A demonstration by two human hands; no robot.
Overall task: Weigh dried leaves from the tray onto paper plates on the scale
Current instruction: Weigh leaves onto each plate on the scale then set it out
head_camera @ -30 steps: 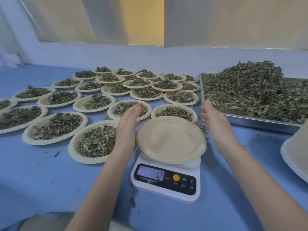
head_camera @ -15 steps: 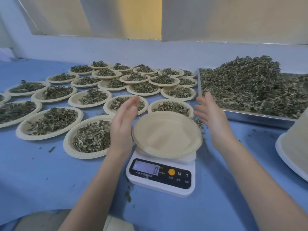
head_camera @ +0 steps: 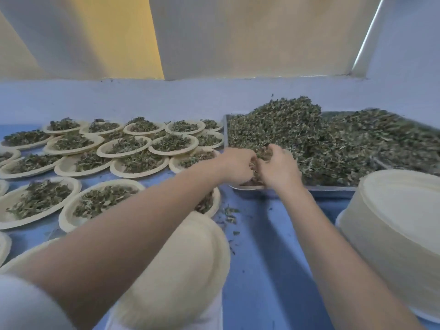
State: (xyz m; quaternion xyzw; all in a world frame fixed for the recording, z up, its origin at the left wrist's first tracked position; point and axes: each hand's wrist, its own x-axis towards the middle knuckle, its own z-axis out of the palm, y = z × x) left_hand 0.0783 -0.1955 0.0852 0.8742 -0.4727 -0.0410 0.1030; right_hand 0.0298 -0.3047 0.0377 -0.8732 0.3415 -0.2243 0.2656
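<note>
Both hands have left the plate's sides and shot forward to the tray at one o'clock! Left hand (head_camera: 238,166) and right hand (head_camera: 277,169) sit knuckle to knuckle at the tray's near left corner, fingers curled down into the dried leaves (head_camera: 309,141), each gripping a clump, with bits poking out between the fingers.

Those leaves are a crumpled grey-green heap, stalky and dry, piled highest toward the tray's far left and sloping off to three o'clock. The metal tray (head_camera: 333,188) shows only its shiny near rim.

The empty paper plate (head_camera: 190,265) lies at six o'clock, pale cream and bare, well apart from the hands. The left forearm crosses over it and hides its left half; the scale beneath it is barely made out, just a sliver of white at the bottom edge.

At nine to eleven o'clock, filled plates (head_camera: 100,201) crowd the blue table (head_camera: 269,270), overlapping each other. A few loose crumbs lie on the table just beside the tray. At four o'clock a stack of plates (head_camera: 392,217) is cut off by the frame. The whole view is motion-blurred, so fingertips are hard to separate.
</note>
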